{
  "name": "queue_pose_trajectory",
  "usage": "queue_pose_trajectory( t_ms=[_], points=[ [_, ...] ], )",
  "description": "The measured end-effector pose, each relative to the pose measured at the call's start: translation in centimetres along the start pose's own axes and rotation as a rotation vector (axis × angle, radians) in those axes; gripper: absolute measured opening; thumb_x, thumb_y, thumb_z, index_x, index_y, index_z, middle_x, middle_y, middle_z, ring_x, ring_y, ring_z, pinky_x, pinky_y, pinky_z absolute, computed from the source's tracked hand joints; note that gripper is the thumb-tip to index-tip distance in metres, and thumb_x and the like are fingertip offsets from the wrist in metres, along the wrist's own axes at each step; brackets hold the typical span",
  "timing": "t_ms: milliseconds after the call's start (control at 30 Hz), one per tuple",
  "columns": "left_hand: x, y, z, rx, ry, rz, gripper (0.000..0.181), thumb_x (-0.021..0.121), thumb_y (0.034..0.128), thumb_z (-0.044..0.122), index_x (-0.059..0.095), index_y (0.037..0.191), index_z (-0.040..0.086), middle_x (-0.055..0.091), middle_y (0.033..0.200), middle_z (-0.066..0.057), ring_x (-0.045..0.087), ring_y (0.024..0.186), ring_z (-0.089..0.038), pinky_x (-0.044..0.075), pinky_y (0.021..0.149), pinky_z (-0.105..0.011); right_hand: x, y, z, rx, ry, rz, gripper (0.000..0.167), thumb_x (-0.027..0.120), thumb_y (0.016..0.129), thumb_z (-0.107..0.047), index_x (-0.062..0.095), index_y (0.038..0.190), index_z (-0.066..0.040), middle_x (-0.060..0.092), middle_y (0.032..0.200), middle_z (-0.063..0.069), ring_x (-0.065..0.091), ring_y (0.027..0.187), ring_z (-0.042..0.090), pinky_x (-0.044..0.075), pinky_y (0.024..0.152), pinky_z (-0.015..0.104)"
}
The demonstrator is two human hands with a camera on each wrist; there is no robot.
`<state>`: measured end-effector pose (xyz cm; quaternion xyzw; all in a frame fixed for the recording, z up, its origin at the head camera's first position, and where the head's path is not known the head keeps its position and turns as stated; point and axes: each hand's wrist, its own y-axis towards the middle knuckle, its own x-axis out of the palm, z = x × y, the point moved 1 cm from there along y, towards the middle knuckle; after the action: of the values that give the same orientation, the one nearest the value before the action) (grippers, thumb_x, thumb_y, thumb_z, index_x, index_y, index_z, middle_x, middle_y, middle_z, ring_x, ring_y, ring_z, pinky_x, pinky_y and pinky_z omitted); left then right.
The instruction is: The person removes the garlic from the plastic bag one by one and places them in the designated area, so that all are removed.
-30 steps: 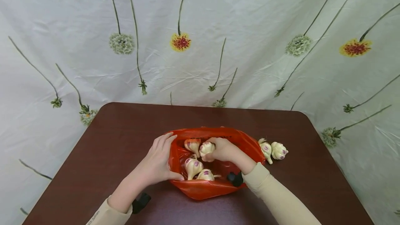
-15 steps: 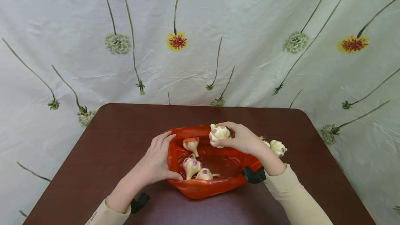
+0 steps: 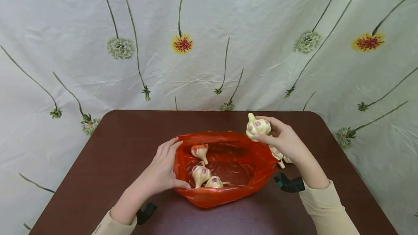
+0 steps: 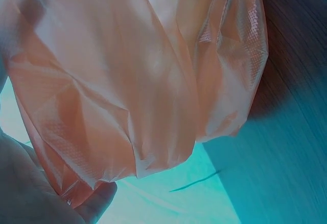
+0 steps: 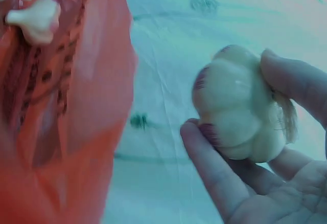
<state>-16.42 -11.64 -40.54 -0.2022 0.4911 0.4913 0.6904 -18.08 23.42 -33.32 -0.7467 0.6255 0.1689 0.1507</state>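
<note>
Left hand (image 3: 161,171) pinches the bag (image 3: 212,198) by its edge | three bulbs (image 3: 201,174) sit inside | right hand (image 3: 286,140) pinches one bulb (image 3: 257,127) up near its right end | two bulbs (image 3: 277,153) on the bench (image 3: 137,135) | loose fingertips may drop it; bag may flop if left lets go

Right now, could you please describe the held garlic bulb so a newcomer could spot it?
On the brown table sits an open red bag. Near the bag's right end, the right hand holds the garlic bulb. It alone is held; the others lie in or beside the bag.
</note>
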Motion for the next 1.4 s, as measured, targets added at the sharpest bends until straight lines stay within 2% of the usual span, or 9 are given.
queue_pose_trajectory(
  t_ms=[133, 233, 367, 467, 633, 833, 1067, 1267, 1400],
  points=[
    [0.1, -0.1, -0.2, 0.01, -0.001, 0.005, 0.115, 0.097, 0.0534, 0.038, 0.037, 0.141, -0.005, 0.032, 0.151, -0.025, 0.029, 0.136, -0.042, 0.04, 0.106, -0.06, -1.8, -1.1, 1.3, 0.026, 0.038, 0.1, 0.061, 0.07, 0.093, -0.027, 0.044, 0.147, -0.013, 0.062, 0.117, -0.001, 0.064, 0.094, 0.004, 0.055, 0.079, 0.021],
    [0.2, -0.1, -0.2, 0.018, -0.005, 0.005, 0.115, 0.097, 0.0533, 0.037, 0.037, 0.141, -0.005, 0.031, 0.151, -0.025, 0.029, 0.136, -0.042, 0.04, 0.106, -0.059, -2.8, -1.8, 2.9, 0.069, 0.027, 0.157, 0.065, 0.068, 0.094, -0.032, 0.041, 0.15, -0.013, 0.059, 0.12, -0.009, 0.061, 0.097, -0.004, 0.052, 0.081, 0.017],
    [0.1, 0.0, -0.2, 0.032, -0.012, 0.003, 0.116, 0.098, 0.0529, 0.036, 0.035, 0.142, -0.005, 0.03, 0.152, -0.025, 0.028, 0.136, -0.042, 0.039, 0.107, -0.059, -3.4, -2.7, 5.3, 0.153, 0.001, 0.194, 0.069, 0.065, 0.095, -0.037, 0.037, 0.152, -0.012, 0.055, 0.133, 0.002, 0.057, 0.097, -0.011, 0.05, 0.082, 0.014],
    [0.0, 0.0, -0.1, 0.037, -0.011, 0.003, 0.117, 0.098, 0.0527, 0.035, 0.035, 0.142, -0.005, 0.03, 0.152, -0.025, 0.028, 0.136, -0.042, 0.039, 0.107, -0.059, -3.3, -3.4, 7.3, 0.214, -0.013, 0.193, 0.07, 0.064, 0.095, -0.04, 0.035, 0.152, -0.011, 0.05, 0.142, 0.013, 0.054, 0.095, -0.014, 0.05, 0.082, 0.015],
    [0.0, -0.1, -0.1, 0.028, -0.012, 0.003, 0.116, 0.097, 0.053, 0.036, 0.036, 0.142, -0.005, 0.031, 0.151, -0.025, 0.029, 0.136, -0.041, 0.04, 0.106, -0.059, -2.6, -4.5, 10.3, 0.277, -0.027, 0.172, 0.07, 0.064, 0.096, -0.038, 0.035, 0.151, -0.007, 0.047, 0.147, 0.02, 0.053, 0.094, -0.016, 0.048, 0.082, 0.014],
    [-0.1, -0.2, -0.2, 0.007, -0.009, -0.003, 0.115, 0.096, 0.0543, 0.041, 0.037, 0.142, -0.004, 0.032, 0.151, -0.025, 0.029, 0.135, -0.042, 0.041, 0.105, -0.06, -1.0, -5.6, 12.7, 0.338, -0.037, 0.111, 0.067, 0.07, 0.092, -0.031, 0.042, 0.146, -0.003, 0.055, 0.138, 0.021, 0.058, 0.094, -0.009, 0.05, 0.08, 0.018],
    [0.0, -0.2, -0.2, 0.016, -0.012, 0.003, 0.114, 0.096, 0.0536, 0.039, 0.037, 0.142, -0.004, 0.031, 0.151, -0.024, 0.029, 0.136, -0.042, 0.04, 0.106, -0.06, 0.3, -6.3, 14.0, 0.32, -0.039, 0.069, 0.065, 0.075, 0.088, -0.023, 0.046, 0.142, -0.001, 0.065, 0.123, 0.018, 0.064, 0.093, 0.005, 0.052, 0.076, 0.023],
    [0.2, -0.2, -0.1, 0.018, -0.02, 0.007, 0.115, 0.097, 0.0519, 0.036, 0.038, 0.142, -0.004, 0.032, 0.151, -0.025, 0.029, 0.136, -0.042, 0.04, 0.107, -0.059, 0.8, -6.2, 14.6, 0.287, -0.122, 0.05, 0.064, 0.076, 0.086, -0.022, 0.049, 0.138, 0.003, 0.066, 0.12, 0.021, 0.065, 0.093, 0.013, 0.053, 0.072, 0.025],
    [0.2, -0.2, -0.1, 0.022, -0.02, 0.001, 0.115, 0.097, 0.0522, 0.037, 0.038, 0.142, -0.004, 0.032, 0.151, -0.025, 0.03, 0.135, -0.042, 0.041, 0.106, -0.059, 1.2, -6.1, 14.9, 0.315, -0.243, 0.058, 0.066, 0.079, 0.083, -0.031, 0.053, 0.135, -0.001, 0.065, 0.122, 0.021, 0.062, 0.099, 0.022, 0.052, 0.076, 0.032]
  ],
)
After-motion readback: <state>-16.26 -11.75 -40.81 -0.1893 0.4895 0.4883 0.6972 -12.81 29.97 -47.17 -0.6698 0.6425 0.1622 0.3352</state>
